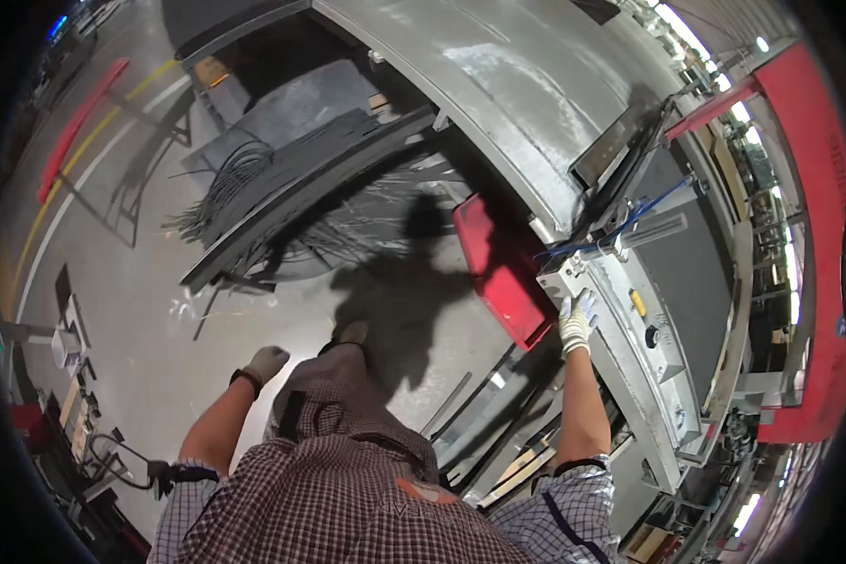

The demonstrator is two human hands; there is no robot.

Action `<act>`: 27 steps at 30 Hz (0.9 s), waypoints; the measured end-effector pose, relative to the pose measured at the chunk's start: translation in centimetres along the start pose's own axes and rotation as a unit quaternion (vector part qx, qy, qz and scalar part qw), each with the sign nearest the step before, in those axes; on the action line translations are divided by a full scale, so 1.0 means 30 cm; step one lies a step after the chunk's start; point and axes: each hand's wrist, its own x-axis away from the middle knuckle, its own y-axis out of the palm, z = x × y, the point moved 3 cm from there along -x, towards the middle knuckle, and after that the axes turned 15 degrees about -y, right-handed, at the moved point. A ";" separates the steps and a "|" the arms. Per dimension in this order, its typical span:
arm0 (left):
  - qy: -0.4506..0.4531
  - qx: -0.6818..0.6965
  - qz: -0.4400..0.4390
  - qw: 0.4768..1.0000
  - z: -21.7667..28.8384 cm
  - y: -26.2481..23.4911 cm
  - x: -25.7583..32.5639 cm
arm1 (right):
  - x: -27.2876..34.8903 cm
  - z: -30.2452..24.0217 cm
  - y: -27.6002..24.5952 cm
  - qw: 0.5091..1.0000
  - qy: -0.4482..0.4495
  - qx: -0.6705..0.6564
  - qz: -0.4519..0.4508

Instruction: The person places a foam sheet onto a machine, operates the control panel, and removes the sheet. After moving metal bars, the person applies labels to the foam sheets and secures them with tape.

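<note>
Right hand, gloved, rests with fingers spread flat on the near corner of the grey machine control panel, holding nothing. Left hand, gloved, hangs loosely curled and empty above the concrete floor. Judged step: bracing at the panel; the next move calls for reaching its knob.

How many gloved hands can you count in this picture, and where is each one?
2. The left hand hangs free beside the person's body above the grey floor. The right hand rests on the edge of the grey machine. None appear hidden.
</note>
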 end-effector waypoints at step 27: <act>0.607 -0.187 0.247 0.732 2.677 0.397 -0.168 | -0.296 -0.018 -0.148 0.990 0.056 0.026 -0.126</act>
